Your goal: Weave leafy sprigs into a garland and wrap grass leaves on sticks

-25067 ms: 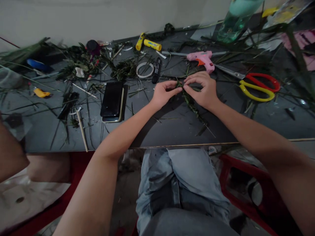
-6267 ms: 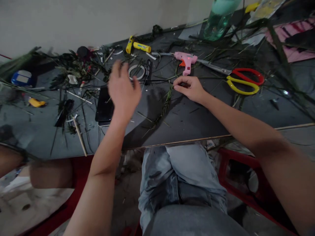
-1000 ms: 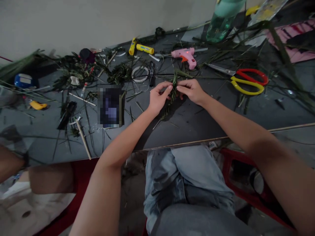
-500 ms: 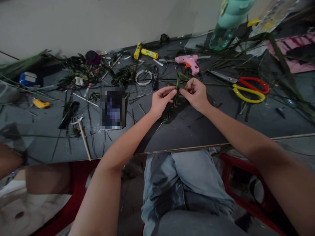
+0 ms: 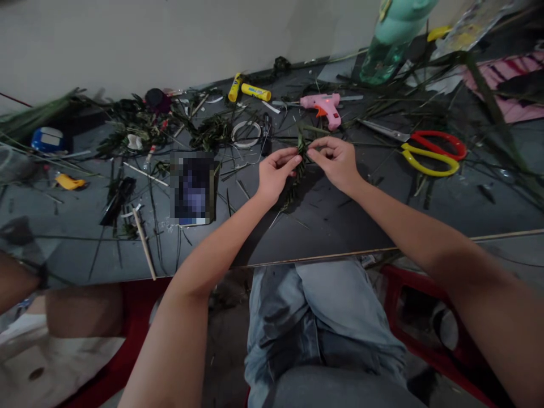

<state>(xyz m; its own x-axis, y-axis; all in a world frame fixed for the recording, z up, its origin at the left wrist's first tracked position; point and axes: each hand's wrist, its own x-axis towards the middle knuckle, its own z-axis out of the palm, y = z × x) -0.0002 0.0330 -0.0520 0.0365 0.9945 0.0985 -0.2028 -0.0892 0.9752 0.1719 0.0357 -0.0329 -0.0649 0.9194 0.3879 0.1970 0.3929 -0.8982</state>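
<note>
A dark green braided leaf strip (image 5: pixel 292 192) hangs between my hands above the table, its lower end near the grey surface. My left hand (image 5: pixel 276 173) pinches the braid near its top, thumb and fingertips closed on it from the left. From the right, my right hand (image 5: pixel 338 163) is closed with its thumb and forefinger at the braid's upper edge. Loose leaf ends (image 5: pixel 302 135) stick up above the fingers. What lies inside the right hand's curled fingers is hidden. Just beyond my hands lies a pink glue gun (image 5: pixel 323 106) with an orange trigger.
Scissors (image 5: pixel 429 152) with red and yellow handles lie at right. A green bottle (image 5: pixel 385 56) stands behind. Further left are a phone (image 5: pixel 194 190), a white tape ring (image 5: pixel 247 135), yellow glue sticks (image 5: pixel 255 92) and leaf scraps. Another person's leg (image 5: pixel 83 309) shows at lower left.
Both hands stay at the braid, and its top has shifted slightly left and down. The right fingers have straightened a little against it. The whole view has shifted slightly.
</note>
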